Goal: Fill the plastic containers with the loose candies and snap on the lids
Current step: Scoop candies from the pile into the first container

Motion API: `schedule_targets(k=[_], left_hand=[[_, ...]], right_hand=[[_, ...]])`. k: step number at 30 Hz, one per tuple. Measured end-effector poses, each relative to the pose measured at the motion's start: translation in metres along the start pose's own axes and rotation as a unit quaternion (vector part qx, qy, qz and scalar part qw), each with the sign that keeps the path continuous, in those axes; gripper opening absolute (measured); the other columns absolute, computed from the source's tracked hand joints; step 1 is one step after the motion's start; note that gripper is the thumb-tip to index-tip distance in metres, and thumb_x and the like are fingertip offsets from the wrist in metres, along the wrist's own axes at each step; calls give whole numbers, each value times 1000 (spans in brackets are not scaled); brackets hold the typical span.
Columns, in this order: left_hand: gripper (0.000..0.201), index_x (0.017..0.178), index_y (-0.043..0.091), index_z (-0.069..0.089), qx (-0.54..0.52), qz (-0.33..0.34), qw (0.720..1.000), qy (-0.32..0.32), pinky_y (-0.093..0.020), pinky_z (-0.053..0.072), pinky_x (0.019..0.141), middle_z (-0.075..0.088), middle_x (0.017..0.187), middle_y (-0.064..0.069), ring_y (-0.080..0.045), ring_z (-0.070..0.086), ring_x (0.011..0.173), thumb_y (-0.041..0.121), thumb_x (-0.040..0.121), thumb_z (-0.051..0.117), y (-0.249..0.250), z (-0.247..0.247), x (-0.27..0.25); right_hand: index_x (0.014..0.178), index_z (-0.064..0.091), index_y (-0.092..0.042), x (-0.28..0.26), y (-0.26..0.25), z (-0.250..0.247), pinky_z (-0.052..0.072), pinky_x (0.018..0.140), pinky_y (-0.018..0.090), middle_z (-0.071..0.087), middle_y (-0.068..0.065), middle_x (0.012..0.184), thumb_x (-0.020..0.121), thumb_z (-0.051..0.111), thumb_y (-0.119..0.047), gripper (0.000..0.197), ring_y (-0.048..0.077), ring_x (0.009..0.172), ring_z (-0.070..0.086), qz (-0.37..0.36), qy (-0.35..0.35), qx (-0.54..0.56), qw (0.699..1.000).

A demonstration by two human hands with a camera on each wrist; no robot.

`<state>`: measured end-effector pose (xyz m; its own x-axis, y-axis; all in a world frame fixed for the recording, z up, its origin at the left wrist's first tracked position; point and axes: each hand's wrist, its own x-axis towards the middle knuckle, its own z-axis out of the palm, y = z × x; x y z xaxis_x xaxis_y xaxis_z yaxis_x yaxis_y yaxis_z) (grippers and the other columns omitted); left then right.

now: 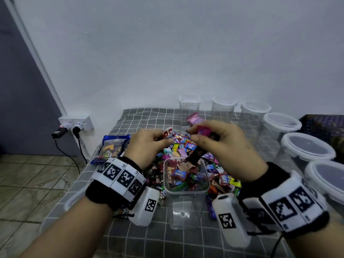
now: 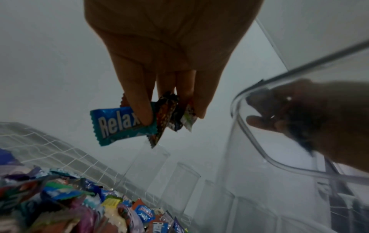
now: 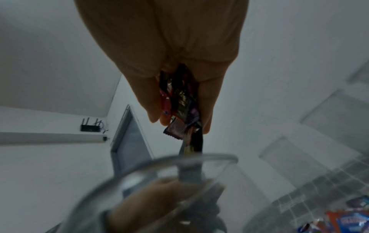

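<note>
Clear container (image 1: 186, 185) below both candy-filled grips.

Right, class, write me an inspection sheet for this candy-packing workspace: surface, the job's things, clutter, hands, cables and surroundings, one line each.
Surface: grey grid-patterned cloth covers the table.
Job's things: open square container stands empty behind the near edge, without a lid; loose candies are piled behind it; lidded containers stand in a row along the right.
Clutter: blue snack bag lies left of the pile.
Hands: left hand pinches several candies, one a blue Relax wrapper; right hand grips a bunch of wrappers above the open container.
Cables: two black plugs in the wall socket, leads hanging to the floor.
Surroundings: white wall, tiled floor at left.
</note>
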<state>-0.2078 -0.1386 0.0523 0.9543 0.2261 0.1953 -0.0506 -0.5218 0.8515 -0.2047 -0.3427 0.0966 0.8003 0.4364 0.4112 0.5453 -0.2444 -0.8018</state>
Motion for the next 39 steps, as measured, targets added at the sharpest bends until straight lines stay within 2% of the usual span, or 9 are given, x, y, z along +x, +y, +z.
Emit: schedule_targets(k=[5, 7, 10, 15, 20, 24, 33, 36, 39], left_hand=[[23, 79, 26, 73, -33, 2, 999, -8, -54, 53, 79, 72, 76, -10, -36, 67, 82, 43, 63, 70, 2, 5, -4], [19, 78, 27, 74, -49, -4, 999, -7, -53, 53, 81, 73, 77, -8, -33, 69, 83, 40, 65, 71, 3, 7, -6], [6, 78, 23, 75, -61, -9, 998, -10, -54, 53, 82, 74, 80, -7, -32, 69, 84, 28, 75, 75, 4, 9, -7], [39, 80, 28, 73, -92, -1, 996, -6, -54, 53, 81, 73, 80, -10, -33, 69, 82, 54, 51, 67, 4, 12, -6], [10, 72, 20, 73, -63, 7, 998, 18, -48, 52, 75, 69, 66, -4, -19, 61, 65, 30, 73, 76, 6, 10, -7], [10, 68, 19, 72, -67, 3, 997, 23, -45, 52, 69, 65, 59, 1, -16, 58, 60, 24, 76, 76, 6, 10, -9], [28, 76, 15, 73, -92, 0, 996, 11, -51, 52, 73, 70, 70, -9, -22, 63, 67, 41, 64, 71, 6, 10, -13], [39, 78, 12, 72, -99, -2, 995, 19, -54, 53, 76, 72, 77, -13, -32, 67, 73, 47, 60, 73, 7, 8, -14], [17, 75, 14, 73, -101, 4, 994, 27, -49, 53, 77, 72, 74, -9, -22, 66, 70, 30, 73, 77, 14, 6, -18]], right_hand=[[95, 73, -16, -16, 5, 20, 36, 73, 5, 59, -18, 78, 78, 65, -31, 25, -6, 78, 53, -82, -67, -103, 989], [95, 73, -14, -21, 9, 24, 37, 76, 8, 64, -8, 84, 77, 61, -32, 28, 2, 85, 54, -100, -82, -147, 981], [96, 72, -17, -27, 10, 27, 47, 81, 32, 64, 0, 93, 76, 59, -37, 31, 17, 92, 60, -93, -91, -192, 973], [90, 72, -17, -30, 10, 30, 55, 78, 38, 67, 3, 109, 74, 62, -40, 30, 24, 103, 64, -104, -73, -222, 967], [86, 69, -18, -34, 11, 31, 55, 79, 38, 60, -1, 128, 74, 46, -54, 44, 20, 108, 62, -112, -81, -220, 966], [89, 69, -18, -35, 13, 33, 57, 70, 34, 64, -3, 120, 75, 51, -49, 38, 14, 97, 64, -140, -36, -214, 966], [104, 68, -18, -41, 22, 29, 42, 92, 20, 61, -4, 122, 76, 60, -48, 42, 7, 112, 56, -150, 40, -161, 975], [129, 40, -45, -45, 25, 20, 20, 102, 1, 32, -31, 138, 62, 63, -63, 73, -15, 129, 27, -43, -60, -77, 994], [136, 4, -54, -49, 37, 15, 19, 109, 9, 14, -38, 141, 52, 77, -58, 112, -21, 131, 15, 89, -179, 29, 979]])
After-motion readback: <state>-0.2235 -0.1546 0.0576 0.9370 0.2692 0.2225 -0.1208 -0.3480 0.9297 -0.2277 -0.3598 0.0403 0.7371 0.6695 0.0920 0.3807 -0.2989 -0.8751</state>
